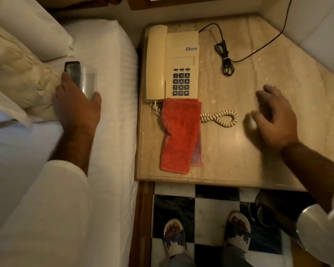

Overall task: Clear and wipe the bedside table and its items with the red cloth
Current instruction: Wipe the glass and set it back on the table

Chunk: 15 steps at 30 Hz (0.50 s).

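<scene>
Head view looks straight down on the bedside table (258,160) and on the bed (108,54) at its left. I see my left hand (77,105) over the white sheet, closed around a clear drinking glass (88,84); the thumb is on one side and the fingers on the other. Just behind the glass a dark flat thing (72,71) lies on the sheet, maybe a mobile phone or a remote, I cannot tell because it is blurred. A cream pillow (17,78) is touching this hand at its left.

My right hand (274,116) is above the marble top at the right part, fingers spread and bent, and it holds nothing.

The red cloth (179,135) lies folded on the table, near the front edge, and its far end touches the cream telephone (172,64). The coiled handset cord (220,117) passes under the cloth and makes a loop between the cloth and my right hand. A black cable (227,60), partly bundled, lies behind on the top.
</scene>
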Each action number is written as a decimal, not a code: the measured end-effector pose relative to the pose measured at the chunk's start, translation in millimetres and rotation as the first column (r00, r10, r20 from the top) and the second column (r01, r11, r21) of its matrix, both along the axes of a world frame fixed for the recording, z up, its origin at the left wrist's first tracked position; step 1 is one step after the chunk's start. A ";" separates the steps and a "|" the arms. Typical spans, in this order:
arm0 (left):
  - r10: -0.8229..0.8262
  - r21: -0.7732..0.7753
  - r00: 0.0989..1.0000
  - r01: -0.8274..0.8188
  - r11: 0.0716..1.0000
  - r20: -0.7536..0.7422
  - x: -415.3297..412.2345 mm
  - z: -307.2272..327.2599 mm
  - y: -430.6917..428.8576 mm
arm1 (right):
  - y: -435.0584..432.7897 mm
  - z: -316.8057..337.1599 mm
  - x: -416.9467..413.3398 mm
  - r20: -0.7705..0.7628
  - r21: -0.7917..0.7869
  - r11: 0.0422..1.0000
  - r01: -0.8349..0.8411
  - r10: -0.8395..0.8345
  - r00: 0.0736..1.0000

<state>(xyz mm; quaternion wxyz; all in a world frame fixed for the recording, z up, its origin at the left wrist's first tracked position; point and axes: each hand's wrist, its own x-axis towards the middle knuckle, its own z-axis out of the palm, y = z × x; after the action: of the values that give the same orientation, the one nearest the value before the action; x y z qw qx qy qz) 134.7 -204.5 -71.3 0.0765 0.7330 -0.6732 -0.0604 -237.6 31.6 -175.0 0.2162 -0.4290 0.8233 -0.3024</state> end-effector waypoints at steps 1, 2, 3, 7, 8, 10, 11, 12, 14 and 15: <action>-0.017 -0.002 0.994 0.017 1.000 -0.104 -8.1 4.9 9.5 | -2.6 11.0 5.7 0.139 -0.106 0.989 0.107 -0.092 0.986; -0.061 -0.006 0.977 0.061 0.998 -0.202 -20.5 10.1 24.8 | -4.9 24.7 15.2 0.240 -0.200 0.959 0.202 -0.152 0.959; -0.121 -0.006 0.952 0.125 0.992 -0.280 -36.5 16.5 43.9 | -8.7 37.8 28.3 0.306 -0.253 0.936 0.244 -0.162 0.938; -0.375 0.037 0.809 0.437 0.899 -0.452 -114.5 28.4 139.0 | -18.2 80.1 96.8 0.831 -0.226 0.955 0.192 0.086 0.549; -0.406 0.080 0.767 0.506 0.859 -0.496 -132.0 26.5 159.8 | -18.4 83.7 106.3 0.914 -0.189 0.960 0.205 0.096 0.394; -0.411 0.121 0.709 0.570 0.813 -0.574 -154.1 18.3 186.7 | -13.9 82.3 105.3 0.978 -0.124 0.955 0.269 0.071 0.196; -0.405 0.102 0.718 0.549 0.830 -0.566 -157.3 11.2 192.5 | -10.2 79.9 99.5 0.988 -0.085 0.942 0.325 0.038 0.150; -0.401 0.063 0.762 0.498 0.865 -0.508 -155.5 1.0 193.9 | -4.3 76.9 91.3 0.991 -0.040 0.921 0.386 -0.011 0.131; -0.369 0.049 0.891 0.394 0.918 -0.264 -144.0 -25.1 193.3 | 5.6 69.4 74.0 0.994 0.037 0.884 0.465 -0.080 0.072; -0.346 0.130 0.928 0.364 0.923 -0.141 -136.2 -39.3 194.4 | 8.8 65.0 67.5 0.995 0.064 0.870 0.489 -0.093 0.036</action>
<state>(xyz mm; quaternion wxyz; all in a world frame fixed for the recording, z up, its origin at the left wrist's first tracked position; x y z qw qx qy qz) -1.6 -10.1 -110.6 0.0465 0.5979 -0.7826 -0.1671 -170.1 40.4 -110.0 0.5716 0.0364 0.4798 -0.6647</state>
